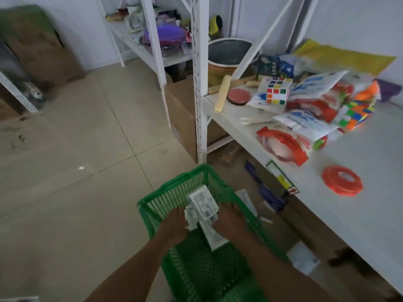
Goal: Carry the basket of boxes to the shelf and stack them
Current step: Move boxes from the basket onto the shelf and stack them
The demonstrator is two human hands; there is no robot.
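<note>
We record one green basket [174,190], low by the near front edge of the white shelf [359,225], just beyond its corner post [199,83]. Inside it are white boxes [204,201], clasped from both sides: our left hand [174,223] and right hand [229,223] each curl against the bundle. On the shelf's far half we list a puzzle cube [278,90] and packets [316,101]; nearer lies an orange lid [342,180], with bare board near it. Open tiled floor [76,171] lies left.
</note>
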